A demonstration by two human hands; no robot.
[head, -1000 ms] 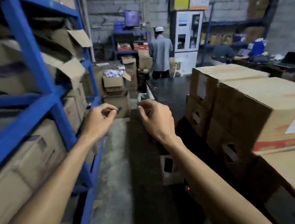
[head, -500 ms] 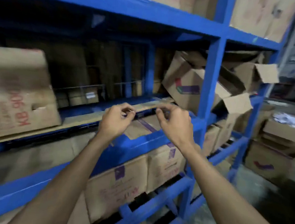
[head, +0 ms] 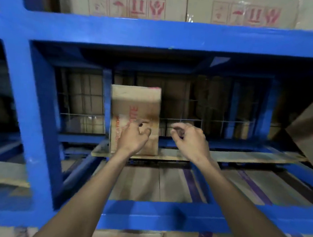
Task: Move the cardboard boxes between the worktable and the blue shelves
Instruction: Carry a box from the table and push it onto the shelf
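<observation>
Inside the middle bay of the blue shelves (head: pixel 158 34), the left hand (head: pixel 133 137) is raised in front of a small upright cardboard box (head: pixel 135 105), its fingers loosely curled and parted, gripping nothing; whether the fingertips touch the box face cannot be told through the blur. Just beside it to the right, the right hand (head: pixel 189 139) hovers with fingers bent and apart, also empty, clear of the box's right edge. Both forearms reach up from below the lower blue crossbeam (head: pixel 163 214).

The box carries red lettering and stands alone on a flat cardboard sheet (head: pixel 242 157) laid across the shelf level, close to an inner blue upright. Behind it a wire grid (head: pixel 199 110) screens further brown cartons in shadow.

Above the top beam, larger cartons (head: pixel 127 2) show red handling symbols. On the level beneath, cartons with purple tape (head: pixel 190 182) lie flat. At the far right, a tilted carton (head: pixel 312 130) leans into the bay.
</observation>
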